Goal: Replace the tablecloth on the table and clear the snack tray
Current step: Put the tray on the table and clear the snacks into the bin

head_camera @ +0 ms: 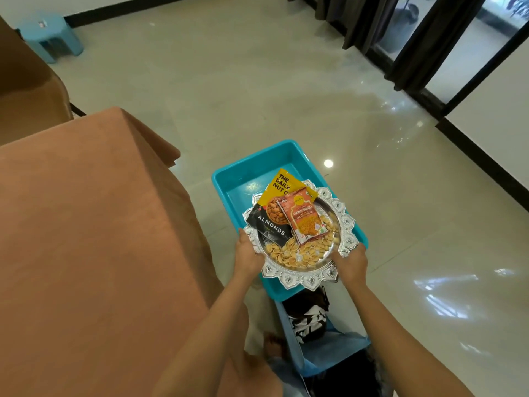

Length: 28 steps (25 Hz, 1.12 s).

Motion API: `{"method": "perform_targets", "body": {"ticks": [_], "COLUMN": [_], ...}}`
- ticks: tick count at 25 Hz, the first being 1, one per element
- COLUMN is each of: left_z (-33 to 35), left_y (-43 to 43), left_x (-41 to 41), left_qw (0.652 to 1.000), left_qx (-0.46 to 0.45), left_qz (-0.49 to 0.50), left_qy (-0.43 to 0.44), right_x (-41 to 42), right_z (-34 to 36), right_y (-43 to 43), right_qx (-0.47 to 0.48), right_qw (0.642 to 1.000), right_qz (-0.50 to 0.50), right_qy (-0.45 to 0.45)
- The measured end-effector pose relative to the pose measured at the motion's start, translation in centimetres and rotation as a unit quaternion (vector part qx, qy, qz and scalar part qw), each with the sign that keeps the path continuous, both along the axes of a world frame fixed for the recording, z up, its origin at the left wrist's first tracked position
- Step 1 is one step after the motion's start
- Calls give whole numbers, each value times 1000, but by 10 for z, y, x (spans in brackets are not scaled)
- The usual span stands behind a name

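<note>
Both hands, left (248, 255) and right (351, 260), hold snack tray (310, 279) over blue tub (243, 173).

Both arms reach forward, left hand (247, 255) and right hand (351, 260) gripping.

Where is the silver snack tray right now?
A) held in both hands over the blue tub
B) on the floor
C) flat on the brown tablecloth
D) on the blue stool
A: the left hand and right hand grip the silver tray above the blue tub.
</note>
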<state>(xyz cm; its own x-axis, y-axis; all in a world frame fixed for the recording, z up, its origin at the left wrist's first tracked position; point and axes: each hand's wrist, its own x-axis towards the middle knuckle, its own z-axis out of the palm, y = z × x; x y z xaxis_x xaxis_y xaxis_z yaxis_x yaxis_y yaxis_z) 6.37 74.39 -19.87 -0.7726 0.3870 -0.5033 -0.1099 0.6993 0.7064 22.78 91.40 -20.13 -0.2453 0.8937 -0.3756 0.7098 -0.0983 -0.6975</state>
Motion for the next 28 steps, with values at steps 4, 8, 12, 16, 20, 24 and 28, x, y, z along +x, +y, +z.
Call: {"method": "perform_targets", "body": {"ticks": [4,8,12,16,20,24,28], "left_z": [56,124,174,208,236,257,269], "left_y": [-19,-76,-178,-294,-389,-485,-571], "left_x": [-19,-50,-76,-73,-84,-94,-86], "left_qw": [998,989,980,972,959,941,918], "left_qx": [51,102,124,129,131,129,153], "left_qz": [7,44,99,162,218,270,332], "left_qy": [40,98,119,109,128,161,155], "right_x": [-30,-77,-130,-176,-210,-241,-273], "right_z": [67,142,194,225,235,239,242], "right_y": [-1,-33,-115,-212,-301,-393,-479], "right_qx": [79,149,176,188,157,116,89], "right_qw": [996,982,966,947,946,935,910], "right_qz": [10,77,141,189,225,270,337], "right_qy": [42,83,127,179,175,201,224]}}
